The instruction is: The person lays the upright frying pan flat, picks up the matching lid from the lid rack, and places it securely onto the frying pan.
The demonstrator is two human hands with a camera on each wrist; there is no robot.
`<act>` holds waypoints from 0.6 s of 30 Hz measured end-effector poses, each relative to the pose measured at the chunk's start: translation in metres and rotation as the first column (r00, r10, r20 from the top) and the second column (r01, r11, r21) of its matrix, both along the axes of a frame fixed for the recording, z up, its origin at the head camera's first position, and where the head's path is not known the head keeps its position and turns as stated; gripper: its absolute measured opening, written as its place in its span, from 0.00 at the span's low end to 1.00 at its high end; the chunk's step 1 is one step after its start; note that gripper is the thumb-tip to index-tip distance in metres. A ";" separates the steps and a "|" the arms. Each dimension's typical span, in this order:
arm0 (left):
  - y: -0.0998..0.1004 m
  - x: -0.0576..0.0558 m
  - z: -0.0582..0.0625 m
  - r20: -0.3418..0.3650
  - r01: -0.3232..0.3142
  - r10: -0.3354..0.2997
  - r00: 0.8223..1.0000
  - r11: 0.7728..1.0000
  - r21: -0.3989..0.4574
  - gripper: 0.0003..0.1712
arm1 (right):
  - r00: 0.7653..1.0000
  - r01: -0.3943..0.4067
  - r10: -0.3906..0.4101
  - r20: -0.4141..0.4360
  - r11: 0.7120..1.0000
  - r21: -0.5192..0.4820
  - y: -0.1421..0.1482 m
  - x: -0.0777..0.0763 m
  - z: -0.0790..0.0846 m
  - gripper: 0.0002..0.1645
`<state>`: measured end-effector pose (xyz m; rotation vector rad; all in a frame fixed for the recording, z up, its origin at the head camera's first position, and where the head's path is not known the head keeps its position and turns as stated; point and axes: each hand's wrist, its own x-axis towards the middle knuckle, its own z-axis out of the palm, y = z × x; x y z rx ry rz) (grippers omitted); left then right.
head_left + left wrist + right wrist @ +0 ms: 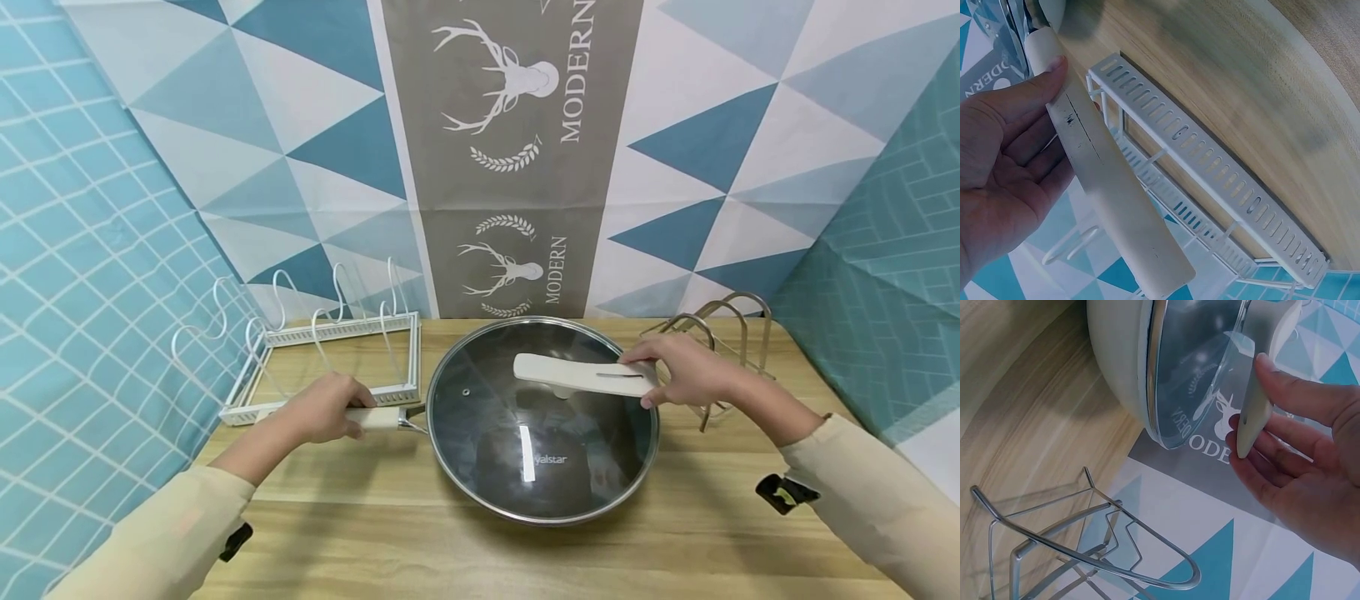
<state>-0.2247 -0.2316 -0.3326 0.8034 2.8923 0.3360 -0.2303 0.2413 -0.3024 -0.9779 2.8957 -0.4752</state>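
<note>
A wide, cream-sided wok (1116, 356) is covered by a dark-tinted glass lid (480, 450) with a metal rim. My left hand (322, 408) grips the wok's long cream handle (1110, 181), thumb along one side and fingers behind it. On the lid's top sits a long, off-white lid handle (562, 371). The thumb and fingers of my right hand (686, 367) pinch this handle at its right end. From the right wrist view, the lid sits against the wok's rim, and my fingertips are around the lid handle's end.
Behind my left hand stands a white rack (397, 392) with wire loops and a slotted frame. A metal wire rack (742, 333) stands at the right, beyond my right hand. Wood-grain table (450, 558) lies below, with patterned cloth walls (510, 183) behind.
</note>
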 end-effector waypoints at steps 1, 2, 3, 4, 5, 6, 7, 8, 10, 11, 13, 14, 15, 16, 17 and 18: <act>0.000 0.000 0.000 0.002 0.000 0.000 1.000 1.000 0.002 0.14 | 1.000 -0.002 0.002 -0.002 1.000 0.008 0.000 -0.001 0.000 0.30; 0.000 0.000 0.000 0.004 -0.001 0.001 1.000 1.000 0.002 0.14 | 1.000 -0.006 0.006 -0.005 1.000 0.013 0.000 -0.002 0.001 0.30; 0.000 0.000 0.000 0.005 0.003 -0.003 1.000 1.000 0.001 0.15 | 1.000 -0.008 0.008 -0.008 1.000 0.015 -0.001 -0.002 0.001 0.30; 0.001 0.000 0.001 0.008 0.001 -0.001 1.000 1.000 0.001 0.15 | 1.000 -0.011 0.011 -0.010 1.000 0.019 -0.001 -0.003 0.002 0.30; 0.001 0.000 0.001 0.011 0.001 -0.001 1.000 1.000 0.003 0.15 | 1.000 -0.015 0.016 -0.014 1.000 0.023 -0.001 -0.004 0.002 0.30; 0.001 -0.001 0.002 0.013 -0.001 0.001 1.000 1.000 0.004 0.15 | 1.000 -0.020 0.020 -0.016 0.999 0.025 -0.001 -0.004 0.003 0.30; 0.001 -0.001 0.002 0.015 -0.001 0.001 1.000 1.000 0.005 0.15 | 1.000 -0.023 0.024 -0.019 0.999 0.029 -0.001 -0.004 0.003 0.30; 0.001 -0.001 0.002 0.015 -0.002 0.001 1.000 1.000 0.005 0.15 | 0.999 -0.028 0.029 -0.022 0.999 0.033 -0.001 -0.005 0.004 0.30; 0.001 -0.002 0.003 0.013 -0.002 0.002 1.000 1.000 0.005 0.15 | 0.999 -0.037 0.039 -0.034 0.998 0.046 -0.002 -0.006 0.004 0.30; 0.001 -0.002 0.003 0.011 -0.001 0.001 1.000 1.000 0.005 0.15 | 0.998 -0.043 0.045 -0.040 0.998 0.050 -0.002 -0.006 0.005 0.30; 0.001 -0.002 0.002 0.009 0.000 0.000 1.000 1.000 0.001 0.15 | 0.997 -0.054 0.056 -0.045 0.997 0.055 -0.001 -0.007 0.005 0.30; 0.001 -0.002 0.002 0.009 -0.003 0.003 1.000 1.000 -0.001 0.15 | 0.997 -0.059 0.062 -0.047 0.997 0.055 -0.001 -0.008 0.004 0.30; 0.001 -0.002 0.002 0.011 -0.003 0.003 1.000 1.000 -0.003 0.15 | 0.997 -0.063 0.066 -0.047 0.996 0.055 -0.001 -0.009 0.004 0.29; 0.001 -0.002 0.001 0.012 -0.003 0.003 1.000 1.000 -0.004 0.15 | 0.997 -0.068 0.070 -0.043 0.996 0.053 -0.001 -0.010 0.004 0.29; 0.000 -0.002 0.001 0.013 -0.002 0.002 1.000 1.000 -0.003 0.15 | 0.997 -0.070 0.072 -0.038 0.996 0.050 0.000 -0.010 0.004 0.29; 0.000 -0.002 0.000 0.016 -0.006 0.006 1.000 1.000 0.000 0.16 | 0.997 -0.073 0.074 -0.033 0.996 0.047 0.000 -0.011 0.003 0.29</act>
